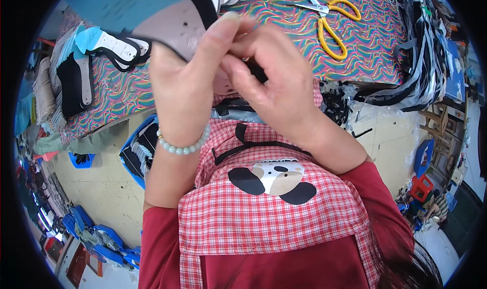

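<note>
Close before me is a flat panel (167, 25), light blue and greyish pink with a black edge strip. It looks like a cut shoe-upper piece. My left hand (185, 81) is closed on it, with the thumb over its edge. My right hand (279, 76) is closed too, its fingertips pinching beside the left thumb where a bit of the panel and something black show; the exact pinch point is partly hidden. Yellow-handled scissors (324, 15) lie spread on the patterned table cloth (365, 40), beyond my right hand.
Stacked similar pieces (76, 78) lie at the table's left, near a blue-and-white piece (109, 45). Black and clear strips (423, 71) hang off the right edge. A blue bin (137, 147) with dark pieces stands below the table at left. A red stool (420, 187) is at right.
</note>
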Demonstrator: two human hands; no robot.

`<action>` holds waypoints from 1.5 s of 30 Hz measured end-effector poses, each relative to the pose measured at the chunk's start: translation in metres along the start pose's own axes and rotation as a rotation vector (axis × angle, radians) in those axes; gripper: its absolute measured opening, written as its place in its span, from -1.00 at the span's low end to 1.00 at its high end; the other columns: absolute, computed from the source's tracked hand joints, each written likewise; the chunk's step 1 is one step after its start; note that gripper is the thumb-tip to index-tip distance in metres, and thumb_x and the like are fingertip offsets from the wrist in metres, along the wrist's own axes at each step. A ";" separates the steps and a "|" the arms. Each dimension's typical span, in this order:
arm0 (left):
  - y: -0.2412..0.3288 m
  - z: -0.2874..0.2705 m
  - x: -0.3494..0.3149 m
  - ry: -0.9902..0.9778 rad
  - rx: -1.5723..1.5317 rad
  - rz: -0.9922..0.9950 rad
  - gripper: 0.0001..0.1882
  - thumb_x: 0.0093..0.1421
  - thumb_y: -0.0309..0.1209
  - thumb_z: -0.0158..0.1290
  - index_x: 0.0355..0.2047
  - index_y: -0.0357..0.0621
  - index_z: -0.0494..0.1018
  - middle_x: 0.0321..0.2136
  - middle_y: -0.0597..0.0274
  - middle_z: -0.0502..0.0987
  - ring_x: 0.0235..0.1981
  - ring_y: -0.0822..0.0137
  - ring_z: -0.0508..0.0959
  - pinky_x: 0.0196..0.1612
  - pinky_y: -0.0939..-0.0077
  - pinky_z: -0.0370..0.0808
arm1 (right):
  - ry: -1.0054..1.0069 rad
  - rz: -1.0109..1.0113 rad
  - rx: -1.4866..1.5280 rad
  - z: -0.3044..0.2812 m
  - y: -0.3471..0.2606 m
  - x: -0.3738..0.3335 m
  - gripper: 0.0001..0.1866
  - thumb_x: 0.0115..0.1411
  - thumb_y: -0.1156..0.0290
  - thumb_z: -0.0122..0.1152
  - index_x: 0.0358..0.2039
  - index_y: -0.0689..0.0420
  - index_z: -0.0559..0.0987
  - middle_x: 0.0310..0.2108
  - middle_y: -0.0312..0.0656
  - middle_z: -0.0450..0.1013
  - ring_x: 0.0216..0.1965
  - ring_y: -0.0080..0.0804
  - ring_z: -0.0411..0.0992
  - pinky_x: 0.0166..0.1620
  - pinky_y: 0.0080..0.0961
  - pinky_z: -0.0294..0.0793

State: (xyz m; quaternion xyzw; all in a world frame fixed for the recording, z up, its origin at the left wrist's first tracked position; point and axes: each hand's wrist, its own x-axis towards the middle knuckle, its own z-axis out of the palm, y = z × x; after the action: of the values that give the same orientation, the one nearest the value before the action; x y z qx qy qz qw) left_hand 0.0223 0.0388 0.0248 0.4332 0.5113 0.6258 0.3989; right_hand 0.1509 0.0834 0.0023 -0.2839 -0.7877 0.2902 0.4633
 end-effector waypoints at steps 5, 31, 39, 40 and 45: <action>-0.007 0.001 -0.004 0.131 -0.096 -0.013 -0.80 0.29 -0.45 -0.02 -0.26 -0.40 0.47 -0.41 0.11 0.58 -0.43 0.34 0.59 -0.32 0.54 0.52 | -0.185 0.039 -0.005 -0.031 0.019 0.028 -0.72 -0.01 0.39 0.37 -0.27 0.19 0.59 -0.28 -0.18 0.52 -0.24 -0.39 0.50 -0.21 -0.52 0.46; -0.018 -0.022 -0.018 0.015 -1.059 -0.188 -0.65 0.33 -0.07 -0.10 -0.22 -0.10 0.46 -0.46 0.35 0.48 -0.30 0.35 0.47 0.05 0.18 0.38 | -0.304 0.464 0.470 -0.003 -0.017 -0.034 -0.64 0.23 0.25 0.15 -0.09 0.23 0.40 -0.38 -0.06 0.49 -0.39 -0.12 0.52 -0.43 -0.35 0.49; 0.031 -0.047 -0.001 -0.297 1.022 0.533 -0.69 -0.04 -0.50 0.23 -0.24 -0.29 0.53 -0.28 0.07 0.54 -0.15 0.15 0.49 -0.06 0.35 0.40 | -0.564 -0.097 -0.071 -0.055 0.008 0.025 -0.77 0.20 0.30 0.14 -0.22 0.16 0.43 -0.46 -0.02 0.46 -0.40 -0.01 0.49 -0.41 -0.19 0.45; 0.028 -0.053 0.010 -0.371 0.976 0.507 -0.70 -0.04 -0.50 0.23 -0.24 -0.29 0.53 -0.28 0.08 0.54 -0.15 0.14 0.49 -0.06 0.35 0.39 | -0.543 -0.159 -0.132 -0.057 0.008 0.029 -0.78 0.20 0.30 0.14 -0.24 0.16 0.42 -0.46 -0.03 0.47 -0.40 -0.01 0.49 -0.40 -0.18 0.44; 0.037 -0.039 0.005 -0.581 0.771 0.104 -0.78 0.09 -0.48 0.15 -0.24 -0.30 0.52 -0.41 0.17 0.57 -0.36 0.27 0.56 -0.26 0.48 0.45 | -0.639 -0.205 0.010 -0.062 -0.004 0.053 -0.64 0.14 0.36 0.24 -0.07 0.19 0.47 -0.25 -0.10 0.52 -0.31 -0.28 0.53 -0.31 -0.46 0.50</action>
State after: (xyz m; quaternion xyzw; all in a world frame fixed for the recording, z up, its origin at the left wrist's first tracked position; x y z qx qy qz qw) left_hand -0.0186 0.0259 0.0583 0.7312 0.5511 0.2630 0.3040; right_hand 0.1836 0.1307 0.0598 -0.0953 -0.9162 0.3204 0.2210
